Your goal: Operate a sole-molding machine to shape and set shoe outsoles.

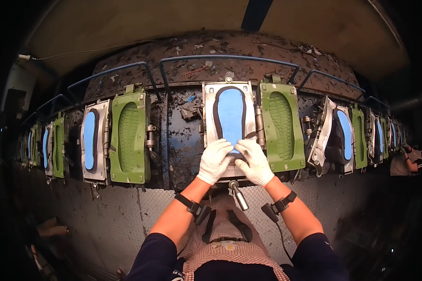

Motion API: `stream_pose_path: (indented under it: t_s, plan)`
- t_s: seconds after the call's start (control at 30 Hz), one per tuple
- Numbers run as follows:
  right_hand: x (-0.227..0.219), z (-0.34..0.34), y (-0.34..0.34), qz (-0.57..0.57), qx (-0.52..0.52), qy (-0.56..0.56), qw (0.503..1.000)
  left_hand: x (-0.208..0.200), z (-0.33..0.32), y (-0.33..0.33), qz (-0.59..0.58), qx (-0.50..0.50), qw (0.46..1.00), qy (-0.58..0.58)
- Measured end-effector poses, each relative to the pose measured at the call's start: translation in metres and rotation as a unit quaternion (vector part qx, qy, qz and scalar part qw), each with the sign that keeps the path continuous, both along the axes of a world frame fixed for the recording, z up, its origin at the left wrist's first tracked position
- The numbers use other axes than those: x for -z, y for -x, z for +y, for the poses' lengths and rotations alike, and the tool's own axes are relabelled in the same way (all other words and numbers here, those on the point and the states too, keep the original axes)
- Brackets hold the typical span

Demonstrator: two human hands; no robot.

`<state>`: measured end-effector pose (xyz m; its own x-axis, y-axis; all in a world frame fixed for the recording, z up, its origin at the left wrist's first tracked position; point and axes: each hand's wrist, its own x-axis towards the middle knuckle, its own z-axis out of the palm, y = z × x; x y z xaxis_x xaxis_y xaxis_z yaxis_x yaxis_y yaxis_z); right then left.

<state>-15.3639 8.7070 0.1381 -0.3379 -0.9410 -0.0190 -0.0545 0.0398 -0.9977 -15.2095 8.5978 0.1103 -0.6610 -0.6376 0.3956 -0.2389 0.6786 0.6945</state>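
Note:
In front of me a blue insole-shaped sheet (230, 112) lies on a dark sole-shaped form, its black rim showing around the sheet. This form sits on a silver metal mould plate (209, 117). My left hand (214, 161), in a white knit glove, grips the near end of the blue sheet from the left, fingertips on its edge. Opposite it, my right hand (254, 164), gloved alike, has its fingers closed on the same end. The gloves hide the sheet's very tip. Hinged on the right of the plate is a green mould half (280, 129) with a treaded sole cavity.
More open moulds stand in a row both ways, among them a green half (129, 136) and a blue-topped plate (90, 140). A metal handle (239, 195) juts toward me. Blue rails (229, 57) run behind. Another person's arm (410, 161) shows far right.

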Motion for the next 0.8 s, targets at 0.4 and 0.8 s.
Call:
stream_pose_path:
  t_s: [0.4,0.8]
  plan:
    - [0.008,-0.028,0.036,0.373,-0.087,-0.039,0.923,-0.012,0.015,0.001,-0.011,0.004,0.999,-0.051]
    - [0.000,-0.188,0.045,0.528,0.056,-0.081,0.844,-0.021,0.005,-0.001,-0.077,0.098,0.990,0.059]
